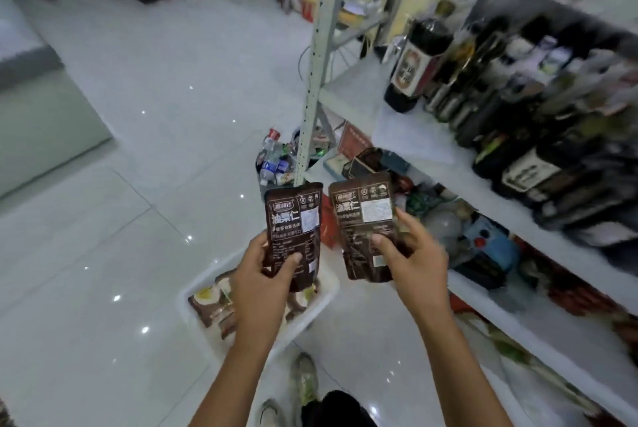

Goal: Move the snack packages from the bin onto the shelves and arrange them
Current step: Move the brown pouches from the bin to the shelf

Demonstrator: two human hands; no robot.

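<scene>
The white bin point(321, 302) sits on the floor at 7 o'clock, with more packs point(207, 307) inside it. Above it, the left hand point(257, 274) holds the left snack pack point(293, 216) upright, thumb in front and fingers curled behind. Just beside it, toward 3 o'clock, the right snack pack point(362, 216) is pinched by the right hand point(411, 264), thumb on its front. The shelves point(431, 140) stand at 3 o'clock, with dark bottles point(417, 57) at 2 o'clock.
</scene>
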